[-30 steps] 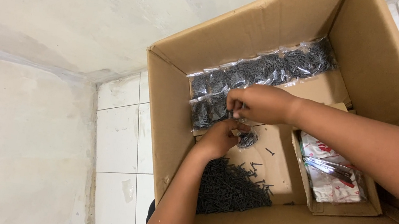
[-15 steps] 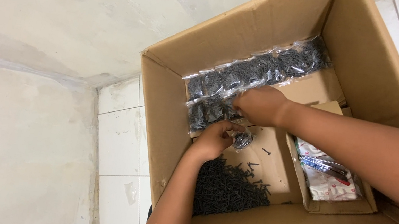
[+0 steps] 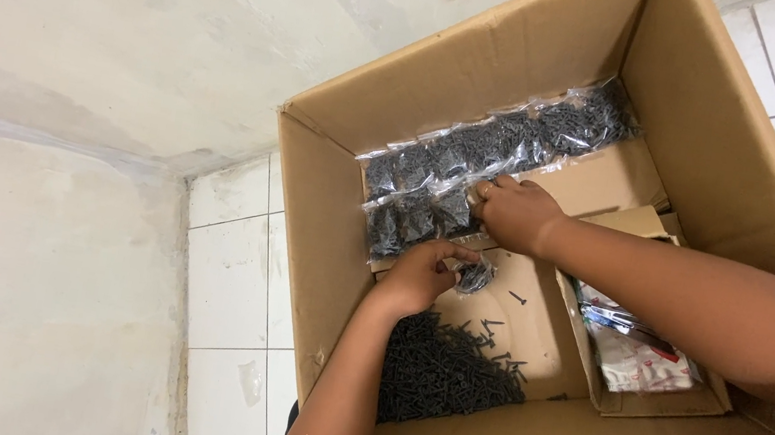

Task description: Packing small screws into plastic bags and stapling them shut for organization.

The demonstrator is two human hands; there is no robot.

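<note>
Both my hands are inside a large cardboard box point(image 3: 483, 110). My left hand point(image 3: 420, 275) is closed around a small clear bag of black screws point(image 3: 475, 277) near the box floor. My right hand point(image 3: 514, 213) rests with fingers curled on the rows of filled clear screw bags point(image 3: 477, 154) that lie along the far wall. A loose heap of black screws point(image 3: 442, 367) lies on the box floor just below my left hand, with a few strays scattered beside it.
A smaller open cardboard tray point(image 3: 674, 404) at the box's right side holds white and red packets point(image 3: 637, 349). The box stands on white floor tiles point(image 3: 233, 277) by a pale stained wall point(image 3: 81, 23).
My right hand has slid a little to the right along the rows of bags. My left hand stays on the small bag.
</note>
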